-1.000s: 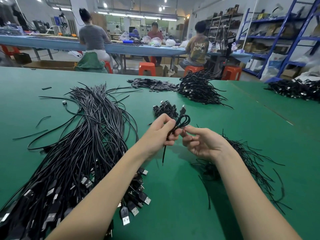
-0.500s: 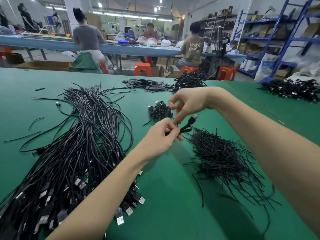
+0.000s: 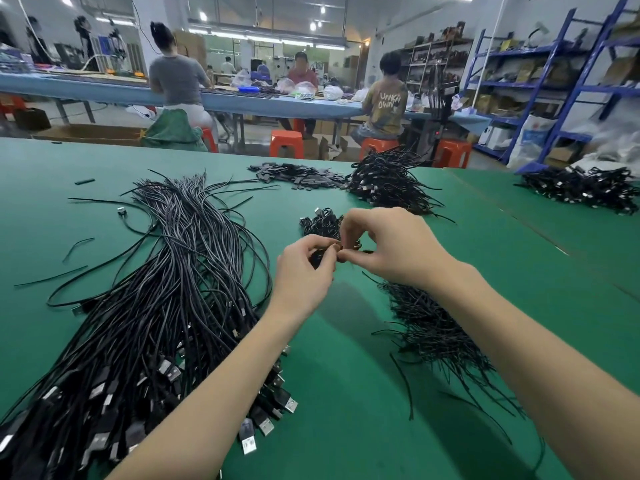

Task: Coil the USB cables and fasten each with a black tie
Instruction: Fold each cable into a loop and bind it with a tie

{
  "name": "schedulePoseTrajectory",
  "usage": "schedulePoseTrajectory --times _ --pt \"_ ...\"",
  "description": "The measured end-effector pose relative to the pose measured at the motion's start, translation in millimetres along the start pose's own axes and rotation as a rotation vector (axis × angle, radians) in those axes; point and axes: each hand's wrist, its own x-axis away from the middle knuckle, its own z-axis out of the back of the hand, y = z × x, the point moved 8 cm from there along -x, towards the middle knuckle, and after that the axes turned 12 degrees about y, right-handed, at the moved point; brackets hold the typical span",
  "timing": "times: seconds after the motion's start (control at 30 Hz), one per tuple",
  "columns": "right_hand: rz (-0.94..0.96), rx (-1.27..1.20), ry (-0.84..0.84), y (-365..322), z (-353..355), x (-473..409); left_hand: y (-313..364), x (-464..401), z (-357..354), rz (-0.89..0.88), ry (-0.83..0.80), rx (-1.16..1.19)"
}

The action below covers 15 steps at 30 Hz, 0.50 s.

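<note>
Pinching coiled cable (image 3: 320,255): left hand (image 3: 304,268), right hand (image 3: 391,244), over green table (image 3: 346,375).

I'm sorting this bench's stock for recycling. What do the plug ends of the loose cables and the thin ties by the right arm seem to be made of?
Plug ends: bright metal tips, shiny silver against matte black housings that look like moulded plastic. Thin ties: black, kinked strands that hold their bends, probably plastic-coated wire, though the look leaves that open. Table surface: matte green, possibly a mat.
</note>
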Motion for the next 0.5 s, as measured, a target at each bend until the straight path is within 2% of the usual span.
schedulePoseTrajectory --times 0.13,0.33,0.5 --pt "-0.301 -0.224 0.029 18.4 -7.3 3.8 23.5 5.8 9.9 -0.279 0.087 -0.11" --pt "-0.501 -0.44 0.096 24.6 -14.2 12.1 31.9 8.1 14.5 -0.398 0.097 -0.12" --pt "-0.67 -0.489 0.092 32.1 -24.1 16.8 35.3 13.3 9.8 -0.528 0.055 -0.237"
